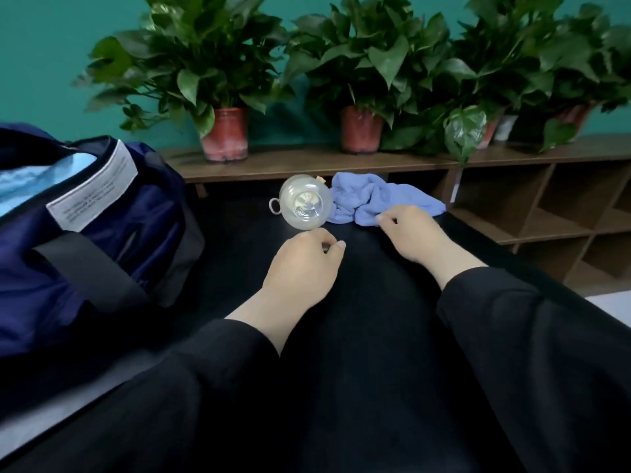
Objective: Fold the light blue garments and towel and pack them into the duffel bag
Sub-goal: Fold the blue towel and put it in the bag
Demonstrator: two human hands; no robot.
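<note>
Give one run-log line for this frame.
towel: crumpled, unfolded | right hand: at towel edge | left hand: empty | duffel bag: open

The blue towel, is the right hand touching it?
Touching. The head view shows the right hand with its fingertips on the near edge of the crumpled blue towel, no dark table showing between them.
</note>
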